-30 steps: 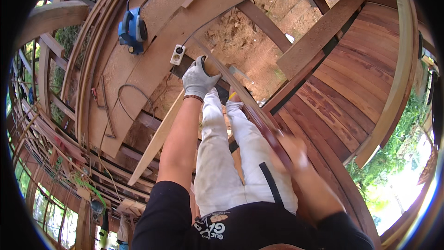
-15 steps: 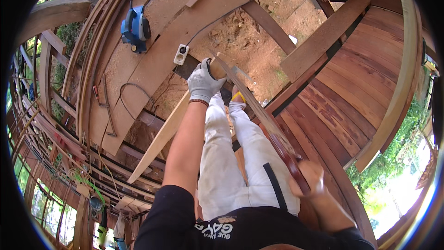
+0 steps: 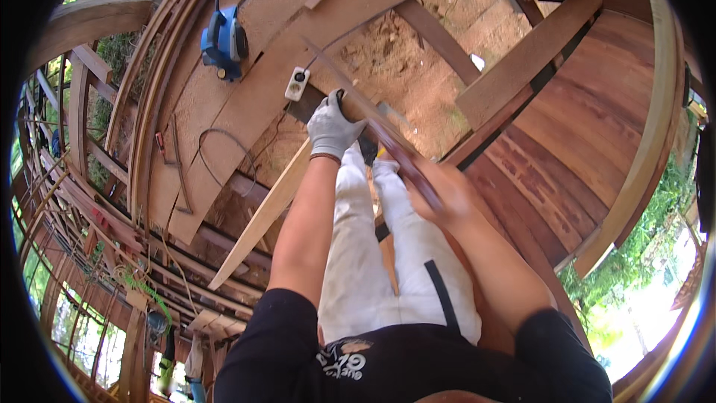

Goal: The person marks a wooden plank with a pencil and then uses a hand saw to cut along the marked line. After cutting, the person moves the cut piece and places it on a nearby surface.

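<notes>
My right hand (image 3: 450, 194), bare and blurred by motion, grips the brown handle of a handsaw (image 3: 399, 153). Its long thin blade slants away up and left, across the end of a pale wooden board (image 3: 268, 213). In a grey work glove, my left hand (image 3: 333, 128) is clamped on that board close to the blade. The board runs from under this hand down to the lower left, beside my left forearm. Where the saw teeth meet the wood is too blurred to make out.
A blue power planer (image 3: 222, 43) rests on the sawdust-covered planks at the upper left. Near my left hand lies a white socket block (image 3: 297, 83) with a cable. A small frame saw (image 3: 177, 168) lies farther left. Dark decking (image 3: 552, 157) spreads at right.
My right hand has pushed the handsaw forward and left, so its blade reaches farther past the board. My left hand stays on the board; the view has shifted slightly.
</notes>
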